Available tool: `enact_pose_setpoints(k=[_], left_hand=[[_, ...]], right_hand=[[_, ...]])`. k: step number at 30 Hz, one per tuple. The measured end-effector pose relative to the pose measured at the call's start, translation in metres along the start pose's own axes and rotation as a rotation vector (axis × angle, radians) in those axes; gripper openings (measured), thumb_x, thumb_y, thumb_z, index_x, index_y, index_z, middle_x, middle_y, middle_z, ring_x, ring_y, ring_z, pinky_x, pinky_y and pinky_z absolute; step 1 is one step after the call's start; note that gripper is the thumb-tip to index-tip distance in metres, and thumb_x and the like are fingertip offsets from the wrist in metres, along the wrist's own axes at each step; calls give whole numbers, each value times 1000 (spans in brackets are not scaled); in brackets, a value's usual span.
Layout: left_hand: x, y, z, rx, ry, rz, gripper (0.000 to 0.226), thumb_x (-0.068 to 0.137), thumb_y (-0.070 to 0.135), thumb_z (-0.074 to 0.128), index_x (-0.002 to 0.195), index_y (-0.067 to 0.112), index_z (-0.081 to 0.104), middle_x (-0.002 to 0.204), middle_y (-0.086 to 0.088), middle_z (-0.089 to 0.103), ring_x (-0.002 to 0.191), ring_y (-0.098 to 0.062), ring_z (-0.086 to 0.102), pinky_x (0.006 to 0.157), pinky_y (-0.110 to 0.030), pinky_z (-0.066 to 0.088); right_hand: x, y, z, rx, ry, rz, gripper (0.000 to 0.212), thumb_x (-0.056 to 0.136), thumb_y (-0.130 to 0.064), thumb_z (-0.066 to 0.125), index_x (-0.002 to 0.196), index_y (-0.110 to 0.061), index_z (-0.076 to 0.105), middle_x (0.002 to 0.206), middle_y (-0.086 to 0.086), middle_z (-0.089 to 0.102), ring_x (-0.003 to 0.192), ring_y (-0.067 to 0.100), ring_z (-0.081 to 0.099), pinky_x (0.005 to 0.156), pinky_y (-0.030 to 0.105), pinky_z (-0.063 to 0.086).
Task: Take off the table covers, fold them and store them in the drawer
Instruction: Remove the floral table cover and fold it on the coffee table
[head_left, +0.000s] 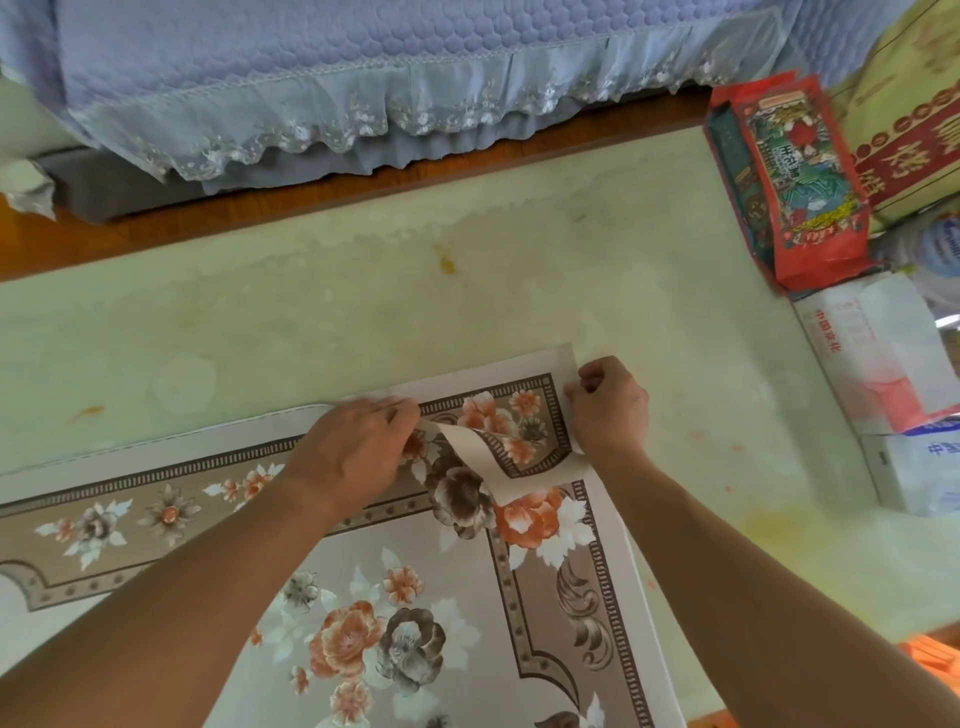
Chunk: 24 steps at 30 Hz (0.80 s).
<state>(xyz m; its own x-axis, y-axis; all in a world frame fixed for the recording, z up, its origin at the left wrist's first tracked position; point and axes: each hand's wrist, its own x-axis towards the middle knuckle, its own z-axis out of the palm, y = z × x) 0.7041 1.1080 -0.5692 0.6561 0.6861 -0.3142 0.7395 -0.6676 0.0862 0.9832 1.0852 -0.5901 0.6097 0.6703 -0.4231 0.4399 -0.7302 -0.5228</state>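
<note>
Your floral table cover (395, 597) lies in the lower half of the frame, spread over the pale green surface (467, 249), its corner folded back on itself just below the middle of the frame so that printed flowers face up on both layers. Your left hand (353, 447) rests on the cover at centre, fingers curled round a turned-up flap of its edge. Your right hand (610, 402), just right of centre, pinches the cover's folded corner between thumb and curled fingers, at the white border. Both forearms reach in from the bottom corners of the frame. At the upper right edge a red printed packet (795, 176) lies on the surface, touching white boxes (878, 353) below it along the right side. Across the top of the frame hangs a blue quilted cloth with a lace hem (322, 78), above a strip of brown wood (467, 156).
</note>
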Motion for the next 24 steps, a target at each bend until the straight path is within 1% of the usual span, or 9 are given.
enact_pose_setpoints(k=[5,8,11,13,16,18,20,22,24], left_hand=[[8,0,-7,-88,46,-25,20,84,14,63,104,13,61,88,-9,72,80,-32,65,64,-35,45],[18,7,-12,-277,88,-125,14,102,27,49,102,15,56,90,-4,65,85,-28,58,69,-38,47],[36,5,-9,-400,-75,-296,23,107,33,38,97,17,51,85,0,57,84,-27,57,72,-40,48],[46,1,-6,-416,-143,-368,27,108,36,36,96,17,50,85,-2,58,84,-29,58,74,-41,49],[59,0,-4,-430,-214,-455,27,108,39,35,108,17,50,96,-7,62,92,-31,59,82,-42,49],[65,1,-3,-397,-255,-481,24,108,37,34,111,18,50,104,-8,62,99,-32,58,85,-42,47],[68,3,-2,-360,-274,-490,17,107,32,35,106,20,46,107,-9,62,100,-32,57,84,-41,45],[70,5,-2,-328,-282,-490,12,107,30,37,104,20,43,108,-10,62,101,-33,57,82,-41,44],[70,6,-2,-326,-279,-491,16,106,30,38,111,17,47,110,-11,62,103,-33,58,82,-41,44]], right_hand=[[0,0,-1,-15,1,-29,18,93,-17,64,111,-19,60,105,-5,56,95,18,57,72,28,40],[-10,0,-6,57,-1,-103,28,94,-37,64,117,-22,61,113,-9,51,101,15,57,77,29,48],[-25,11,-12,220,-272,-235,59,89,-62,59,129,-19,59,107,-11,64,100,13,66,83,35,59],[-32,26,-16,189,-416,-333,87,76,-79,63,141,-24,49,123,-8,61,113,13,61,94,41,56],[-33,43,-24,122,-510,-393,104,65,-76,75,151,-31,36,131,-10,50,119,8,53,99,31,51],[-30,46,-27,-29,-487,-411,100,70,-53,84,152,-34,31,127,-14,46,115,7,51,99,29,50],[-29,44,-25,-126,-437,-409,88,78,-27,82,150,-33,33,124,-15,45,112,7,50,100,34,52],[-25,39,-21,-90,-340,-350,66,85,-22,74,143,-29,43,119,-13,50,108,8,53,97,38,54],[-20,31,-17,-82,-261,-332,55,87,-30,74,136,-27,51,115,-11,56,104,9,56,93,36,54]])
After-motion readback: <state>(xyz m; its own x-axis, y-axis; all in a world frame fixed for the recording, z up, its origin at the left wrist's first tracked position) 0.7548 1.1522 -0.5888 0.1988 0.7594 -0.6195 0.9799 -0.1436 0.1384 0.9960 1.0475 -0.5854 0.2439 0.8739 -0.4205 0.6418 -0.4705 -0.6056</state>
